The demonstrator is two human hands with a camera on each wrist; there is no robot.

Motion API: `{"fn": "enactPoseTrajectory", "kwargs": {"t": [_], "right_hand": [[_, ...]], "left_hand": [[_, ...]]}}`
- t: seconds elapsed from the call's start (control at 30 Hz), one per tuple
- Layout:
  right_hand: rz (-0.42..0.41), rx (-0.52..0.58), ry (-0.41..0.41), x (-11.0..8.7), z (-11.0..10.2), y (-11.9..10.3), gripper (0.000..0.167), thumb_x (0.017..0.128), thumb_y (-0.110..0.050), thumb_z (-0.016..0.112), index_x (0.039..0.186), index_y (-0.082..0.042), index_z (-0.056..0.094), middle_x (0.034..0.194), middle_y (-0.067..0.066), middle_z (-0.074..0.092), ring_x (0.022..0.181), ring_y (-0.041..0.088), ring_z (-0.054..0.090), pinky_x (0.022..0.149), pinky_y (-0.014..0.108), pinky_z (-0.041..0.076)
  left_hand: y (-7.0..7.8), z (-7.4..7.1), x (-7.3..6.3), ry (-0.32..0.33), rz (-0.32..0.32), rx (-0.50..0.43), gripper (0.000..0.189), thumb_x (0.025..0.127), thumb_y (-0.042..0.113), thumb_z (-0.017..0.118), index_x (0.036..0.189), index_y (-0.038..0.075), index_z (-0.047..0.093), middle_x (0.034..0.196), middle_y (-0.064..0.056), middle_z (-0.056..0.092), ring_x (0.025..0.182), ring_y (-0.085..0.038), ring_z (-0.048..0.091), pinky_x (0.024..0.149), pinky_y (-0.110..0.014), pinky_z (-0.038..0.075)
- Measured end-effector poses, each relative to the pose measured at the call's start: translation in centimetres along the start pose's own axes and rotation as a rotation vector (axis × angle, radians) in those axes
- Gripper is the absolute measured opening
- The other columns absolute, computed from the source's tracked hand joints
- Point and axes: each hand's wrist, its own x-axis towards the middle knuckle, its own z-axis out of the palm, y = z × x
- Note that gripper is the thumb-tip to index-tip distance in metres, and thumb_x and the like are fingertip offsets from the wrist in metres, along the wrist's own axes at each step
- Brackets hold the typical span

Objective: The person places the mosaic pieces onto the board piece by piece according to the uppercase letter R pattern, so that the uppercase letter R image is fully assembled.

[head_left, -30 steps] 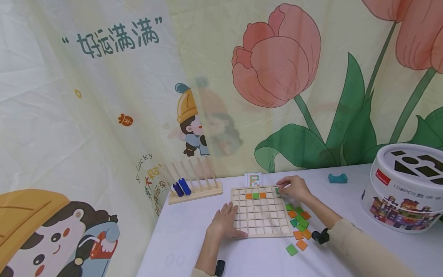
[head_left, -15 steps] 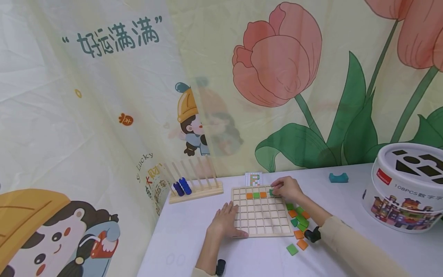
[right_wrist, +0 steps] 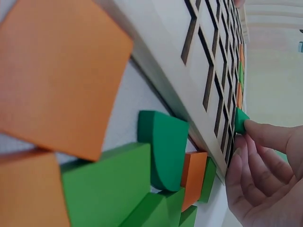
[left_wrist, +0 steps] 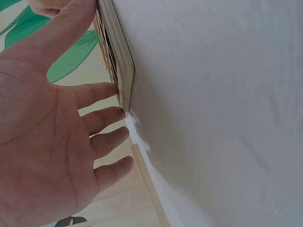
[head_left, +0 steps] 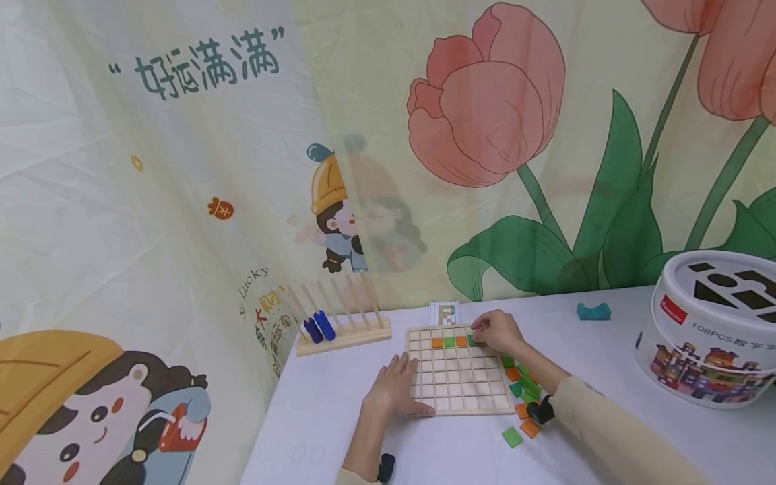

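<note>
A wooden grid board (head_left: 457, 385) lies on the white table. Orange, green and orange tiles (head_left: 449, 342) sit side by side in its upper rows. My right hand (head_left: 500, 332) is over the board's far right part and pinches a small dark green tile (right_wrist: 241, 120) between thumb and fingers. That tile is at the cells just right of the last orange one; whether it lies fully in a cell cannot be told. My left hand (head_left: 393, 387) rests at the board's left side, fingers spread, fingertips touching its edge and the thumb at the near corner.
Loose orange and green tiles (head_left: 512, 437) lie right of the board. Behind it stands a small pattern card (head_left: 444, 313). A wooden peg rack (head_left: 345, 338) with blue beads is at the left. A teal block (head_left: 593, 311) and a white bucket (head_left: 706, 337) stand at the right.
My right hand has moved left from the board's far right corner with the dark green tile, to beside the orange tile. The left hand has stayed put.
</note>
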Motion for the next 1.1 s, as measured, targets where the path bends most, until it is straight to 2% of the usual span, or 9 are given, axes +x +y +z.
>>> {"fn": "enactPoseTrajectory", "kwargs": {"t": [0.27, 0.53, 0.87, 1.1], "right_hand": [[-0.009, -0.078, 0.025, -0.2, 0.1, -0.2, 0.01, 0.087, -0.013, 0.084, 0.091, -0.008, 0.078, 0.077, 0.0, 0.07, 0.072, 0.016, 0.064, 0.066, 0.031, 0.053], [-0.003, -0.09, 0.035, -0.3, 0.1, 0.0, 0.012, 0.086, -0.014, 0.086, 0.092, -0.008, 0.078, 0.076, -0.001, 0.07, 0.072, 0.015, 0.064, 0.065, 0.031, 0.052], [-0.029, -0.024, 0.02, -1.0, -1.2, 0.0, 0.008, 0.089, -0.014, 0.082, 0.094, -0.008, 0.078, 0.079, 0.0, 0.072, 0.075, 0.017, 0.067, 0.066, 0.032, 0.056], [-0.046, -0.026, 0.027, -2.0, -2.5, -0.1, 0.012, 0.091, -0.014, 0.08, 0.1, -0.007, 0.079, 0.083, 0.0, 0.072, 0.079, 0.016, 0.067, 0.07, 0.032, 0.056]], "left_hand": [[0.2, -0.2, -0.1, -0.007, -0.001, -0.005, 0.111, 0.07, 0.056, 0.092, 0.156, 0.005, 0.045, 0.167, -0.019, 0.034, 0.155, -0.037, 0.029, 0.125, -0.056, 0.028], [0.3, -0.4, -0.2, -0.005, -0.001, 0.002, 0.109, 0.071, 0.055, 0.093, 0.156, 0.005, 0.046, 0.167, -0.019, 0.034, 0.155, -0.037, 0.029, 0.124, -0.056, 0.029], [0.2, -0.3, -0.2, -0.007, 0.006, 0.005, 0.109, 0.071, 0.055, 0.092, 0.156, 0.004, 0.046, 0.167, -0.019, 0.034, 0.155, -0.038, 0.03, 0.124, -0.056, 0.029], [0.0, -0.2, -0.2, -0.003, 0.005, 0.011, 0.11, 0.071, 0.057, 0.092, 0.156, 0.005, 0.045, 0.167, -0.019, 0.034, 0.155, -0.038, 0.03, 0.124, -0.056, 0.029]]}}
